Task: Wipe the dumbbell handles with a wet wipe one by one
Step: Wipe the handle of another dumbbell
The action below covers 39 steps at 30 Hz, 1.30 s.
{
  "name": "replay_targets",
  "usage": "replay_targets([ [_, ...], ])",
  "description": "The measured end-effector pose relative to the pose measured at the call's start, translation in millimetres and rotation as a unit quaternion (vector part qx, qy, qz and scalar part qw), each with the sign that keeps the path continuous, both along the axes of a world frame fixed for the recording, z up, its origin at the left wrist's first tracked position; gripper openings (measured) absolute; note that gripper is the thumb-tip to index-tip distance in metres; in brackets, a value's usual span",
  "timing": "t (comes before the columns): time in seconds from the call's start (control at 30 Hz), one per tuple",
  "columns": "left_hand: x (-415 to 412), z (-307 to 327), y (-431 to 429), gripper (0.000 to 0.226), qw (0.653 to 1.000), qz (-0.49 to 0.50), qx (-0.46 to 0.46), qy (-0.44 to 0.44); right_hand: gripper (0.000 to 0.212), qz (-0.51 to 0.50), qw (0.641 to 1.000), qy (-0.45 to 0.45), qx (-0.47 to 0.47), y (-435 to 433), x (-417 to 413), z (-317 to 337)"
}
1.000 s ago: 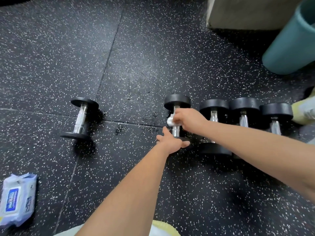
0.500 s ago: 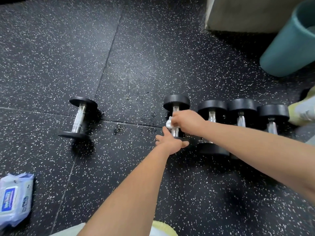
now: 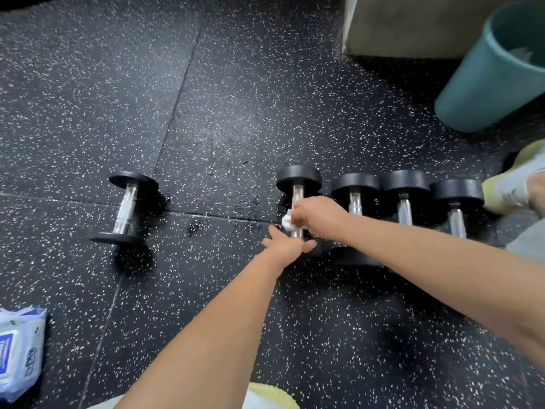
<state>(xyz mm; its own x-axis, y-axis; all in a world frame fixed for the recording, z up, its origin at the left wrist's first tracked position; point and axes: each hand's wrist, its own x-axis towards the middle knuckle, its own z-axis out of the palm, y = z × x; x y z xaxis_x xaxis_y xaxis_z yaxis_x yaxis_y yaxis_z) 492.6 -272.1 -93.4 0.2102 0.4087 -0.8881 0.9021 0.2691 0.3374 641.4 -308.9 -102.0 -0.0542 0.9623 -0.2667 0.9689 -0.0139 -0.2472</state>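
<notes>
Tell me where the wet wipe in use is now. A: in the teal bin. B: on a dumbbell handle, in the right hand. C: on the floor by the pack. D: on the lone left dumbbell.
B: the right hand grips the white wipe on the handle of the row's leftmost dumbbell.

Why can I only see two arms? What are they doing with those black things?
The camera sits on the person's head and looks down, so only their arms show. The right hand holds a white wet wipe against the shiny handle of a dumbbell, an exercise weight. The left hand rests on that dumbbell's near end. Three more dumbbells lie beside it; a lone dumbbell lies apart, left. A pack of wipes and a teal bin sit on the speckled floor too.
</notes>
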Motion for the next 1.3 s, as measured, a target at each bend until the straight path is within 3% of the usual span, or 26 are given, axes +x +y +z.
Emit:
replay_targets([
  [0.13, 13, 5, -11, 0.133, 0.999, -0.031, 0.030, 0.022, 0.022, -0.132, 0.990, -0.036, 0.016, 21, 23, 2],
  [0.23, 16, 6, -13, 0.133, 0.998, -0.041, 0.036, 0.031, 0.017, -0.150, 0.988, -0.044, 0.014, 19, 22, 3],
  [0.43, 12, 0, -10, 0.133, 0.999, -0.037, 0.024, 0.023, 0.019, 0.031, 0.999, 0.026, -0.003, -25, -1, -7],
  [0.5, 14, 2, -13, 0.134, 0.998, -0.043, 0.033, 0.022, 0.018, 0.042, 0.999, 0.028, -0.006, -23, 3, -7],
  [0.73, 23, 5, -24, 0.124, 0.996, -0.043, 0.068, 0.034, 0.009, -0.162, 0.985, -0.017, 0.047, 2, 16, -12],
  [0.97, 20, -3, -19, 0.128, 0.998, 0.001, 0.052, 0.025, 0.021, 0.018, 0.999, 0.019, -0.025, -23, 5, -16],
  [1.07, 28, 1, -29, 0.125, 0.997, -0.004, 0.073, 0.034, 0.019, 0.036, 0.999, 0.007, -0.013, -17, 14, -16],
  [1.3, 48, 5, -41, 0.116, 0.989, -0.028, 0.114, 0.092, 0.016, -0.135, 0.988, -0.062, 0.034, 8, 37, -5],
])
